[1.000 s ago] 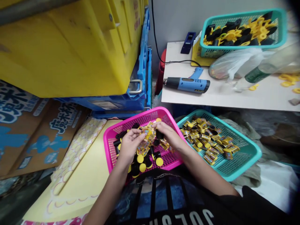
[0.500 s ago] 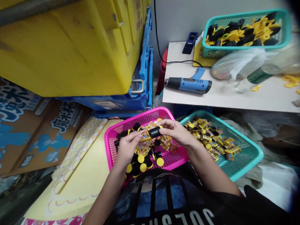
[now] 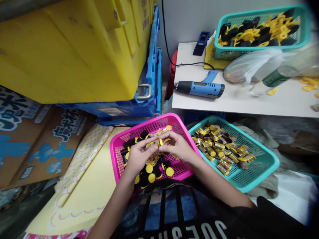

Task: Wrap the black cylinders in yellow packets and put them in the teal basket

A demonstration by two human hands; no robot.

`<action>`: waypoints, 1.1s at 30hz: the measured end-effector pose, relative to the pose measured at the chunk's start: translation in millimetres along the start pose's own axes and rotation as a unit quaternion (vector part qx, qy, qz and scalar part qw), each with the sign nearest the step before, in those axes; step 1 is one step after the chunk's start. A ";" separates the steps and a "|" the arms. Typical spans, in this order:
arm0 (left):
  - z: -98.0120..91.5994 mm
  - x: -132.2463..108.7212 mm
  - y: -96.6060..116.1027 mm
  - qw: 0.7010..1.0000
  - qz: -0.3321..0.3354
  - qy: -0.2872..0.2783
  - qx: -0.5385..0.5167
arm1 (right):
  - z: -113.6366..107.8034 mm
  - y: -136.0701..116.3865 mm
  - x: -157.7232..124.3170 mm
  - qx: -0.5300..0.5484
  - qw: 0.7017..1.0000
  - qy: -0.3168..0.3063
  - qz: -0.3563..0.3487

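Over the pink basket [image 3: 187, 132], both hands meet at one small piece. My left hand [image 3: 136, 156] pinches a yellow printed film sleeve [image 3: 152, 144]. The fingers of my right hand [image 3: 178, 146] are closed on the yellow end of a small black tube [image 3: 160, 142]. Most of the tube's black body is hidden by the sleeve and fingers. Below them the basket holds loose printed sleeves and several black tubes with yellow caps [image 3: 169, 171].
To the right, a teal basket [image 3: 272, 166] holds many sleeved tubes [image 3: 220, 146]. A blue heat gun [image 3: 206, 89] lies on the white table [image 3: 189, 103]; behind it stands another teal basket [image 3: 249, 52] of black and yellow parts. Yellow [image 3: 74, 59] and blue crates [image 3: 119, 111] rise at left.
The black tube, plainly visible beside the sleeve before, now sits mostly within the sleeve, its yellow end showing. My right hand has moved slightly left and down, closer to my left hand.
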State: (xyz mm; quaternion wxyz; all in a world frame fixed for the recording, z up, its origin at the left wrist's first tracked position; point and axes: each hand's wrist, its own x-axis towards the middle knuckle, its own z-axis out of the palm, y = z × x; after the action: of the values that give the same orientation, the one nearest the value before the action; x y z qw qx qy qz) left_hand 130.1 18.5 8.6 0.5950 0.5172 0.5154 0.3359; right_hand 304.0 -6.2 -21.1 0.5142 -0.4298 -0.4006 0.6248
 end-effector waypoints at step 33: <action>-12.2 30.6 -13.8 0.990 0.017 0.017 0.140 | -78.8 -30.6 -49.3 -0.642 0.744 0.163 -0.087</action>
State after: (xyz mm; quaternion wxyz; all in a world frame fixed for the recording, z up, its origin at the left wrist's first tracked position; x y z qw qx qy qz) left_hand 123.9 47.1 -11.9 0.5021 0.5983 0.5584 0.2794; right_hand 392.9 -45.6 -10.5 0.2269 -0.7168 -0.6527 0.0932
